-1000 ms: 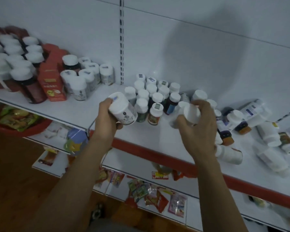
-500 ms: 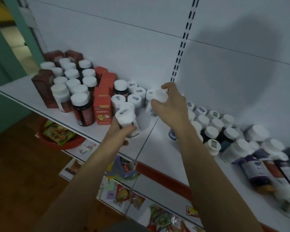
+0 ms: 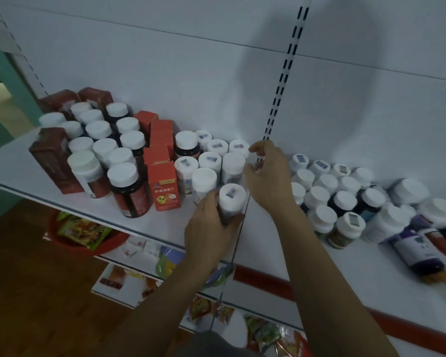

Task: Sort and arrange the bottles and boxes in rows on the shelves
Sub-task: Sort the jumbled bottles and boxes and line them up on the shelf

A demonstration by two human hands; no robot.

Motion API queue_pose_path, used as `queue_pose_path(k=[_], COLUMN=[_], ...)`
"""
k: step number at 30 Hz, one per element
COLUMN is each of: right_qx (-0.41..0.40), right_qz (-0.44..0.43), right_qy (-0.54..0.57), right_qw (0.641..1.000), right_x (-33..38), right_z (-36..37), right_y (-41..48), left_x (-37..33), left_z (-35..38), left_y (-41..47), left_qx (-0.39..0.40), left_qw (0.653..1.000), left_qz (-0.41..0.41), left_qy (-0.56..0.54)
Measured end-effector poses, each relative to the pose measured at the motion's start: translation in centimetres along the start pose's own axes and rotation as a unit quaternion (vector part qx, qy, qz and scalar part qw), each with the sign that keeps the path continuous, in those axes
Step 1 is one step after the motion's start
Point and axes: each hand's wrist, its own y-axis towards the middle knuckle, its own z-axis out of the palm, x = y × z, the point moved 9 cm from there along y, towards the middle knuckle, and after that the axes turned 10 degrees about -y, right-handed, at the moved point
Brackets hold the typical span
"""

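White-capped bottle (image 3: pixel 231 202) upright at shelf (image 3: pixel 23 163) front (held), white bottles in rows behind, red boxes (image 3: pixel 162 148) leftward

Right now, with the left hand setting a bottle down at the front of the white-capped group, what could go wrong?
The left hand grips a white-capped bottle close against its neighbouring bottle; a shove could topple that tight group. The right hand hovers beside the right-hand bottle cluster, so its forearm may clip one. The purple-labelled bottle lying on its side might roll towards the shelf edge.
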Motion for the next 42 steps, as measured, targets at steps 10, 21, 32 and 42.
queue_pose_path(k=[10, 21, 32, 42], right_qx=[-0.058, -0.068, -0.131, -0.074], right_qz=[-0.006, -0.040, 0.093, 0.091], right_qy=[-0.025, -0.101, -0.134, -0.147], right_qw=[0.998, 0.992, 0.978, 0.982], right_x=[-0.3, -4.4, -20.0, -28.3], right_z=[-4.8, -11.8, -25.3, -28.3], right_y=[-0.3, -4.1, -10.1, -3.4], left_x=[0.6, -7.7, -17.2, -26.0], left_z=[-1.3, 4.3, 12.1, 29.0], left_y=[0.4, 1.5, 2.0, 4.0], left_qx=[-0.047, 0.291, 0.315, 0.354], left_qw=[0.996, 0.944, 0.934, 0.865], left_qz=[0.020, 0.123, 0.119, 0.209], left_qy=[-0.076, 0.094, 0.123, 0.287])
